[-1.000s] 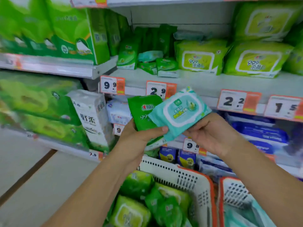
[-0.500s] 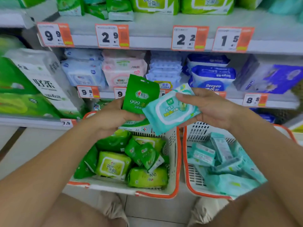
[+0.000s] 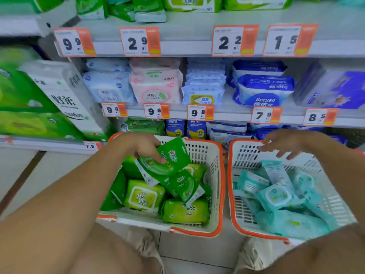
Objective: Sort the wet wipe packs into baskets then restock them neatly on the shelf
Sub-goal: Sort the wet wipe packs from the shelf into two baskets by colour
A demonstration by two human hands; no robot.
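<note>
– What do the hands hold?
– My left hand (image 3: pixel 138 145) grips a dark green pack (image 3: pixel 173 155) marked "999" over the left basket (image 3: pixel 219 175). My right hand (image 3: pixel 286 143) is spread, empty, above teal packs (image 3: pixel 276 196).
– Any labels?
– A lime pack (image 3: pixel 144 196) below reads "999".

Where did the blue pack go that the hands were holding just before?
The right hand let it go; it now hangs open and empty over the right basket, where the teal packs lie, so the pack probably dropped in there. The left hand came down into the left basket, still gripping the green pack. Both baskets stayed where they were on the floor.
</note>
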